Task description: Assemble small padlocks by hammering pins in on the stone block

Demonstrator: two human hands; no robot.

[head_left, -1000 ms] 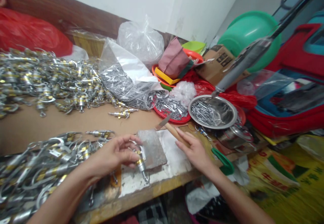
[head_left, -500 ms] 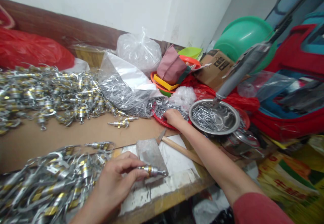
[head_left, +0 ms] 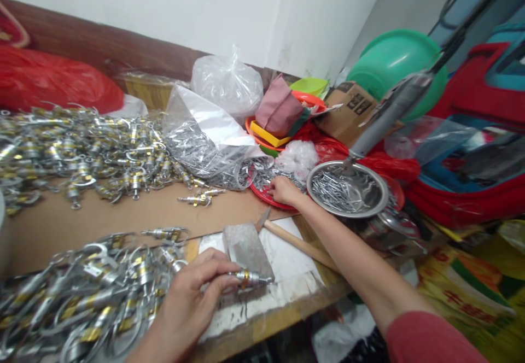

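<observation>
My left hand (head_left: 192,292) pinches a small silver and brass lock cylinder (head_left: 251,279) and holds it lying on the near end of a grey metal block (head_left: 247,249). My right hand (head_left: 283,189) is stretched out over the red tray (head_left: 274,201) of small metal pieces, fingers curled down into them. Whether it holds a piece I cannot make out. A wooden-handled tool (head_left: 295,241) lies on the white sheet between the two hands.
A heap of locks (head_left: 82,150) covers the far left of the brown table, another heap (head_left: 82,292) lies by my left wrist. A steel bowl of pins (head_left: 346,189), clear plastic bags (head_left: 213,133), a green basin (head_left: 394,57) and red bags crowd the right.
My right hand left the wooden handle and reached out to the red tray. My left hand laid the lock cylinder flat on the grey block.
</observation>
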